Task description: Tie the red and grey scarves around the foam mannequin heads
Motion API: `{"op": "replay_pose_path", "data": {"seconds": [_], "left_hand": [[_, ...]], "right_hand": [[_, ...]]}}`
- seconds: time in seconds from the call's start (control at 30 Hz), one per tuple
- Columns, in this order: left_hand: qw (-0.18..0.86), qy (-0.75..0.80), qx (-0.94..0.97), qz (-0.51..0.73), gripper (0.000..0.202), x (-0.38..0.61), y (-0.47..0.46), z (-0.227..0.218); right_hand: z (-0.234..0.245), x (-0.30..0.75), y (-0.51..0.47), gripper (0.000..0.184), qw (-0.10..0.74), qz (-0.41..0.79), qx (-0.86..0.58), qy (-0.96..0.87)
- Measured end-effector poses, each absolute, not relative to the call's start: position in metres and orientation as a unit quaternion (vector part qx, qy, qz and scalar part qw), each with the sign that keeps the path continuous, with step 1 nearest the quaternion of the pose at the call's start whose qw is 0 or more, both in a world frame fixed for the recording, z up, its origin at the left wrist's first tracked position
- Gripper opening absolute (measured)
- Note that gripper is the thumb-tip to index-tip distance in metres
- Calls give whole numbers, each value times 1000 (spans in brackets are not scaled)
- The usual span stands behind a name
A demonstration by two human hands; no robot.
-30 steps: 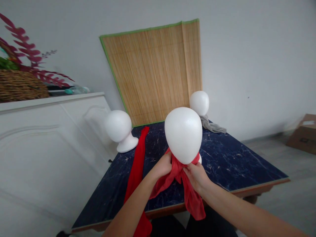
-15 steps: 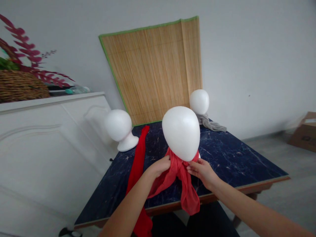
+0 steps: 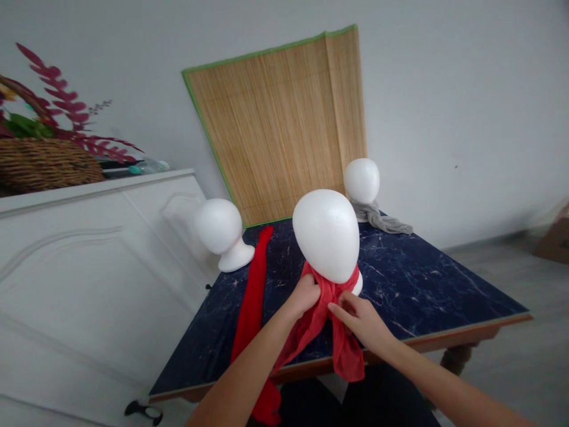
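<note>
A white foam head (image 3: 326, 234) stands near the front of a dark blue marbled table (image 3: 427, 284). A red scarf (image 3: 331, 323) is wrapped round its neck, with two ends hanging over the table's front edge. My left hand (image 3: 306, 295) is closed on the scarf at the left of the neck. My right hand (image 3: 358, 317) pinches the scarf just below the neck, where the ends cross.
A second red cloth (image 3: 253, 290) lies in a strip on the table's left. Two more foam heads stand at the back, one on the left (image 3: 221, 232), another on the right (image 3: 361, 184) with a grey scarf (image 3: 381, 218). A bamboo mat (image 3: 284, 121) leans on the wall. A white cabinet (image 3: 89, 267) bears a basket (image 3: 48, 166).
My right hand has moved in from the right side of the neck to the crossing of the scarf ends. The camera has shifted a little.
</note>
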State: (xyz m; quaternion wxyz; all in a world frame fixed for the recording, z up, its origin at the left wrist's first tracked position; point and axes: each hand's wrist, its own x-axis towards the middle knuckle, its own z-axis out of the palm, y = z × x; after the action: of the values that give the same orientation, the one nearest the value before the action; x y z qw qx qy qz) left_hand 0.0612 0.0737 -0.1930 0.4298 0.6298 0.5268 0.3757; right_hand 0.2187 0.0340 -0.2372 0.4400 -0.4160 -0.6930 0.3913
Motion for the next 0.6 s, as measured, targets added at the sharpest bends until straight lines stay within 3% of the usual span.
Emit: {"op": "replay_pose_path", "data": {"seconds": [0.13,0.43,0.6], "left_hand": [[448,520,623,374,35,60,73,-197],[510,473,625,355,43,53,77,-194],[538,472,595,366,40,57,75,-193]], "right_hand": [[-233,201,35,37,421,268,-465,-731],[-227,211,47,23,306,75,-539,-781],[-223,216,42,21,381,110,-507,-765]]}}
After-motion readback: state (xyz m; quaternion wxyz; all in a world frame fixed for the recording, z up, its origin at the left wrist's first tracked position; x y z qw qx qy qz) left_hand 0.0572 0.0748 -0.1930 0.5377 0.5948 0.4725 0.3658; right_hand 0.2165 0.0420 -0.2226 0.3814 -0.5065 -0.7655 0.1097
